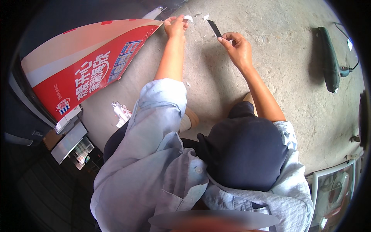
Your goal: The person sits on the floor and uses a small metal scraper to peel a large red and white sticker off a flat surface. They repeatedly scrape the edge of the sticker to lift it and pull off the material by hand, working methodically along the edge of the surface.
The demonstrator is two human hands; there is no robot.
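Note:
My left hand (176, 27) reaches out at the far end of a red and beige printed panel (92, 73), with its fingers bent in. A small white curled scrap (188, 18) lies against its fingertips; whether they grip it or the panel's corner is not clear. Between thumb and fingers of my right hand (238, 49) is a flat black strip shaped like a blade (213, 28), its angled end pointing away to the upper left. Small white flakes (206, 17) lie on the concrete floor (266, 38) near its tip.
A long dark green object (329, 60) lies at the right, beside a dark cord (348, 69). At the lower right stands a white-framed glass panel (315, 189). A crumpled white and red wrapper (121, 113) lies left of my leg. Boxes (69, 143) sit under the printed panel.

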